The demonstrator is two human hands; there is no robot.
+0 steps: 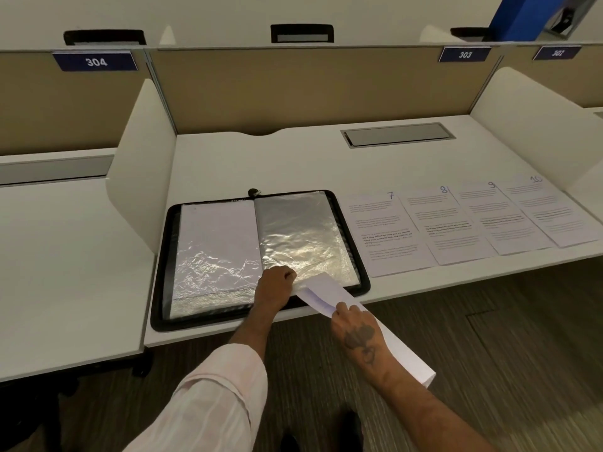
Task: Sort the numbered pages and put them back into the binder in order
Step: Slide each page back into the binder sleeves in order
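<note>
1. Four pages lie in a row on the desk (293, 158), at 3 o'clock from the binder (163, 256), each overlapping the next a little: page 7 (388, 236), page 8 (447, 223), page 9 (502, 220) and page 10 (548, 210).
2. We count also one fifth page (326, 290) in our hands, one binder, and two plastic sleeves open to view.
3. The binder lies open and flat at 12 o'clock from us, near the front edge of the desk. Its left sleeve (215, 239) already holds a white sheet; the right sleeve (300, 230) looks empty.
4. The fifth page sticks out from the lower edge of the right sleeve toward 5 o'clock, past the desk edge. We cannot read its number.
5. Our right hand (355, 327) pinches this page between thumb and fingers. Our left hand (277, 282), with curled fingers, seems to pinch the mouth of the right sleeve at its 6 o'clock edge.
6. We judge that the page is light and thin, so it bends easily. It is better to hold it close to the sleeve mouth, not at the far end.
7. The sleeve is soft, wrinkled and probably slippery, and a corner of the page can catch inside it.
</note>
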